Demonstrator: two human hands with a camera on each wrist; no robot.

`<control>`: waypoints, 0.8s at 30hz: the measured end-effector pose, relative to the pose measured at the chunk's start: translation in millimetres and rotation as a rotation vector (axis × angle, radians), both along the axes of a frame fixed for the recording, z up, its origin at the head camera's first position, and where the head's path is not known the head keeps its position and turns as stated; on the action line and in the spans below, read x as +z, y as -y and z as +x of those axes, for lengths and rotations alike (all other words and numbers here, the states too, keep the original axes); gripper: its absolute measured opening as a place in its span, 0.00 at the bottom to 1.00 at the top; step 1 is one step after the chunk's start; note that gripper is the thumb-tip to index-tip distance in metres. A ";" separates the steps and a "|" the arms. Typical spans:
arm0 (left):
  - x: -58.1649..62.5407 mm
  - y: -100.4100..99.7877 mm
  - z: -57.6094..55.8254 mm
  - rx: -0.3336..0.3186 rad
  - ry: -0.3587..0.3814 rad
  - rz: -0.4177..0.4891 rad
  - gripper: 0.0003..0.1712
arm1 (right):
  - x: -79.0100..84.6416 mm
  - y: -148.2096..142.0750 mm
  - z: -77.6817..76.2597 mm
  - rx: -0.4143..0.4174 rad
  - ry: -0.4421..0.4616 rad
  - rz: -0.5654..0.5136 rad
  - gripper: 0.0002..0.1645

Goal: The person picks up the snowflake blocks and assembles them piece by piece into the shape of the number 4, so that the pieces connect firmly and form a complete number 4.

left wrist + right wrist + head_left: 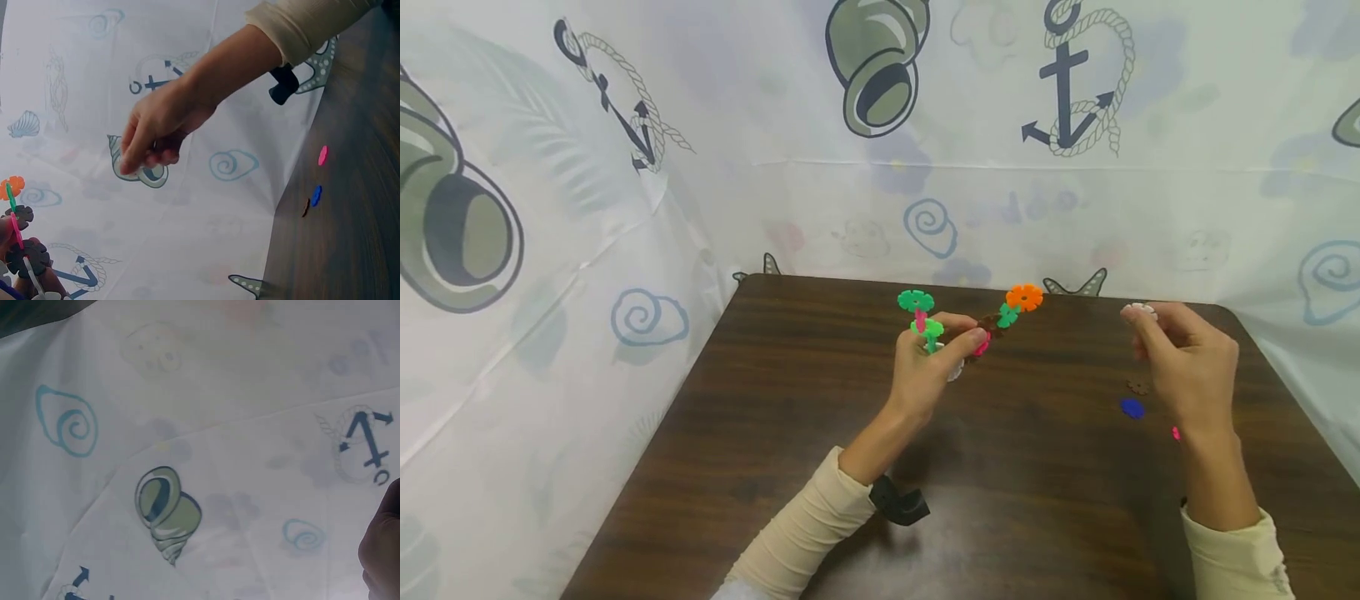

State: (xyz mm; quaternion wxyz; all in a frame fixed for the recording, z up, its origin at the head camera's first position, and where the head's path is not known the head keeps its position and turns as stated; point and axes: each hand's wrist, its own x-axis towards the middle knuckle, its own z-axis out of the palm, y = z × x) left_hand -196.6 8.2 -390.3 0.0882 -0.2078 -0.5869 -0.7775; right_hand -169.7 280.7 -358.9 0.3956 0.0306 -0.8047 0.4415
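Note:
My left hand [917, 379] grips a linked chain of notched, flower-shaped plastic discs above the table. At the chain's right end is an orange disc [1024, 297], joined to a green disc [1008, 315]. Another green disc [915, 301] tops its left end, with pink, brown and white discs between, partly behind the fingers. My right hand [1195, 367], raised at the right, pinches a white disc [1141, 308] between thumb and fingertips. In the left wrist view, the chain's brown disc [28, 257] shows at the lower left. Only the edge of the right hand [381, 550] appears in the right wrist view.
On the dark wooden table [760, 400], a brown disc [1138, 387], a blue disc [1132, 408] and a pink disc [1176, 433] lie below and beside the right hand. White patterned cloth [850, 200] hangs behind and beside the table. A black strap [898, 502] hangs at the left wrist.

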 end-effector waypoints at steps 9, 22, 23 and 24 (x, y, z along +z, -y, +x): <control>-1.3 -2.9 -0.7 0.006 0.006 -0.005 0.11 | -11.8 10.2 2.1 0.159 -0.042 0.101 0.03; -2.0 -0.9 0.9 -0.009 -0.013 0.004 0.11 | -11.0 33.0 16.1 0.224 -0.093 0.197 0.06; -1.8 -0.7 1.3 -0.012 -0.012 0.005 0.11 | -11.2 34.2 16.7 0.231 -0.100 0.204 0.07; -1.5 -0.6 1.6 -0.015 -0.013 0.006 0.11 | -11.8 35.0 17.0 0.238 -0.106 0.214 0.07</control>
